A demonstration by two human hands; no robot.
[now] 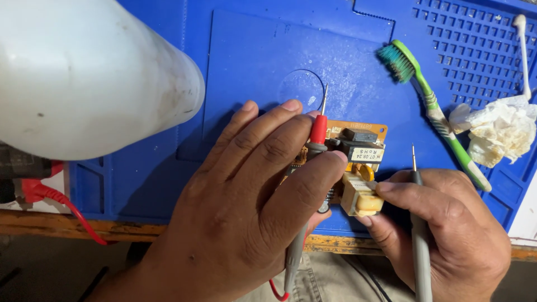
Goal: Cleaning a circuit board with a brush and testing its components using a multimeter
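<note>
Blocking the upper left corner, a big white lamp shade (84, 72) sits close to the camera and hides that part of the blue mat (251, 50); what it mounts to is cut off. Left hand (251, 207) covers most of the left half of the circuit board (358, 148), so parts under the palm can't be made out. It grips a red-tipped probe (318, 131) between the fingers, needle pointing up past the board's top edge, and its fingertips rest on the board. Right hand (442, 229) is closed around a grey probe (418, 223), needle up and clear of the board, while its thumb and finger pinch the yellow block at the board's lower right corner. Board lies between both hands at the mat's front edge, components up. Red lead (61, 204) runs out from under the lamp at far left; its source is hidden. Well right of the board: a green toothbrush (430, 106) lying diagonally, a crumpled white tissue (498, 131) just beside it, and a cotton swab (523, 53) above.
</note>
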